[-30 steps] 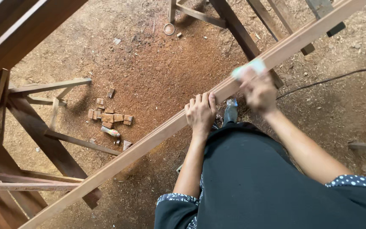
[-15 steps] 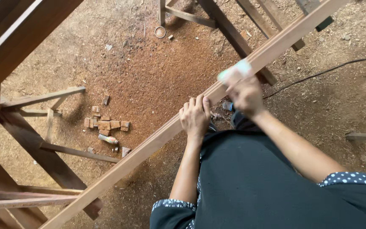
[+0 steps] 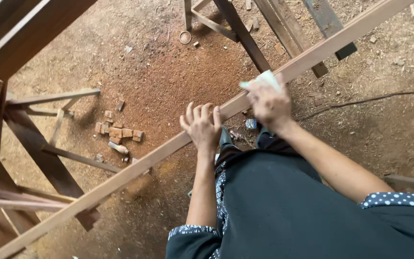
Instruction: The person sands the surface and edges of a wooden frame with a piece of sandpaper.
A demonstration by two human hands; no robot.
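— Hands first: where are they?

— Both sit near the middle of the frame, on a long wooden rail (image 3: 135, 169) that runs on a slant from the lower left corner to the upper right corner. The left hand (image 3: 202, 125) lies flat on the rail, fingers spread a little and curled over its far edge, palm down. It presses on the wood rather than closing round it.

— And the right?

— The right hand (image 3: 270, 103) is just up the rail, toward the upper right, and blurred. Its fingers are closed on a pale folded sheet (image 3: 262, 79), and the sheet lies against the top of the rail. Paper or cloth, I cannot tell.

— How close are the two hands?

— Near, but not touching; a short bare stretch of rail shows between them.

— What is under the rail?

— Dirt floor (image 3: 168, 72) covered in reddish sawdust. Dark shoes (image 3: 226, 138) show just below the left hand, with the person's dark garment filling the lower right and dotted cuffs at both sleeves.

— Anything else around?

— Small wood blocks (image 3: 118, 133) lie in a cluster left of centre. A wooden frame (image 3: 34, 153) of dark slats fills the left side. More dark beams (image 3: 245, 38) cross the top centre, and a small ring (image 3: 185, 37) lies on the ground beside them. A thin cable (image 3: 370, 100) trails across the floor at the right.
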